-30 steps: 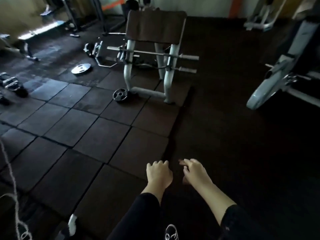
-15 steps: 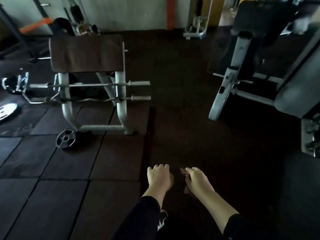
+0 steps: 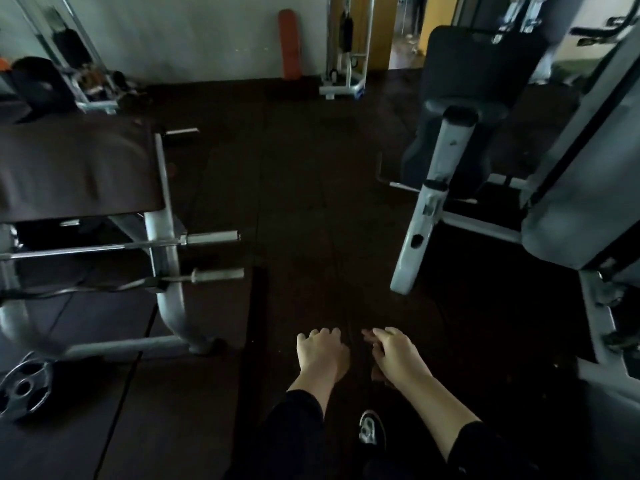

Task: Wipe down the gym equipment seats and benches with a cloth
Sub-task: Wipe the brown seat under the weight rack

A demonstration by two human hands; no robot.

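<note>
- The brown padded bench (image 3: 79, 164) is sitting on grey legs, upper left, well apart from my hands.
- My left hand (image 3: 322, 353) and right hand (image 3: 398, 355) are hanging side by side, fingers loosely curled; any cloth I cannot tell.

Person, seen from a head-worn camera; partial view only.

- Left hand (image 3: 322, 353): bare, no ring, watch or glove visible.
- Right hand (image 3: 398, 355): bare, likewise unadorned.
- Left sleeve (image 3: 294, 431): black, plain fabric, cuff ending just above the wrist.
- Right sleeve (image 3: 485, 448): black, same fabric, pushed further up so that most of the forearm is bare.
- Shoe (image 3: 370, 429): dark upper with a white printed or laced pattern on top; only the toe end shows between the arms.

Detail of stitching and fabric texture is lost in the dim light.
</note>
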